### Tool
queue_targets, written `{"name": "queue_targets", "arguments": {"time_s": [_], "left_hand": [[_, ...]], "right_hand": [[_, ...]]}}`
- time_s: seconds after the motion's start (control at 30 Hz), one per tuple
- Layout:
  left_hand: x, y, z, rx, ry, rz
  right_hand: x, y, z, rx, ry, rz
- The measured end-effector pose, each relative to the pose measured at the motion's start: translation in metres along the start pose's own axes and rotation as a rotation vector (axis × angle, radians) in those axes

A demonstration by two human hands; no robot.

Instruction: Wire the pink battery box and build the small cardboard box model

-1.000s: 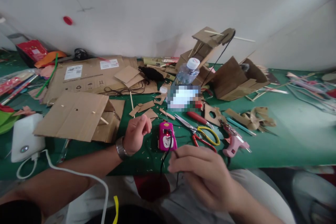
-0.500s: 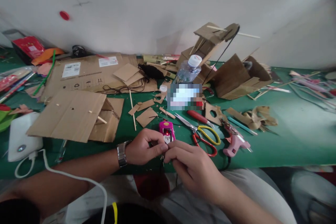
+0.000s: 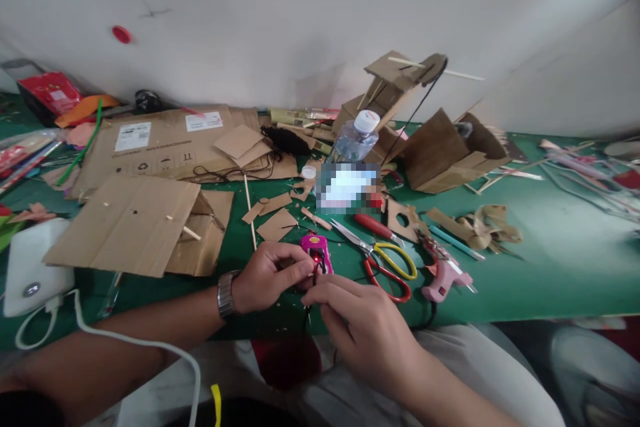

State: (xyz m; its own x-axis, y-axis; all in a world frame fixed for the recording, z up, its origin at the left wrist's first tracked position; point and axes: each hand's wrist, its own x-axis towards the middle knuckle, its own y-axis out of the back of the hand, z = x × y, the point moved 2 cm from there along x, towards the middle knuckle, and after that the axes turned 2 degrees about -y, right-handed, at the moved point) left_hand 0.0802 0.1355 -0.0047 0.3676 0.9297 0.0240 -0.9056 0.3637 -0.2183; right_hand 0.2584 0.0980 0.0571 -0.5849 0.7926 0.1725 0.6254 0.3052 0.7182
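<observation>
A small pink device with a red light lies on the green table near the front edge. My left hand, a watch on its wrist, is closed beside the device, its fingertips pinched at a thin black cord that hangs down off the table edge. My right hand is closed too, with its fingers pinched on the same cord just below the device. Both hands touch each other at the fingertips.
Scissors with yellow and red handles and a pink glue gun lie right of the device. A water bottle, cardboard sheets, a cardboard model and sticks lie behind. A white charger with cable sits at left.
My left hand came down from above the table to the pink device and met my right hand at the cord; the right hand shifted slightly up toward the device.
</observation>
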Motion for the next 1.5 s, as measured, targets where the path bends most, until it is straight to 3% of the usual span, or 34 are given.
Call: {"name": "queue_targets", "arguments": {"time_s": [0.3, 0.5, 0.6, 0.7, 0.83, 1.03, 1.1, 1.23, 1.5], "left_hand": [[0.003, 0.002, -0.008, -0.023, 0.037, 0.054], [0.015, 0.011, -0.015, -0.396, 0.097, 0.341], [0.020, 0.015, -0.014, -0.498, 0.125, 0.383], [0.017, 0.014, -0.012, -0.536, 0.175, 0.346], [0.009, 0.007, -0.009, -0.533, 0.223, 0.196], [0.003, 0.001, -0.006, -0.482, 0.244, 0.060], [0.005, 0.003, -0.006, -0.471, 0.223, 0.114], [0.012, 0.013, -0.007, -0.500, 0.147, 0.331], [0.022, 0.025, -0.009, -0.516, 0.044, 0.564]], "right_hand": [[0.000, -0.009, 0.010, -0.090, 0.027, -0.015], [0.001, 0.003, 0.002, 0.049, -0.083, 0.028], [0.001, 0.011, 0.005, 0.109, -0.117, 0.084], [0.003, 0.016, 0.013, 0.048, -0.122, 0.187], [0.009, 0.015, 0.024, -0.057, -0.113, 0.277], [0.015, 0.004, 0.029, -0.009, -0.105, 0.187], [0.017, 0.006, 0.032, 0.057, -0.162, 0.153], [0.019, 0.025, 0.041, 0.283, -0.353, 0.132], [0.012, 0.056, 0.063, 0.758, -0.443, 0.370]]}}
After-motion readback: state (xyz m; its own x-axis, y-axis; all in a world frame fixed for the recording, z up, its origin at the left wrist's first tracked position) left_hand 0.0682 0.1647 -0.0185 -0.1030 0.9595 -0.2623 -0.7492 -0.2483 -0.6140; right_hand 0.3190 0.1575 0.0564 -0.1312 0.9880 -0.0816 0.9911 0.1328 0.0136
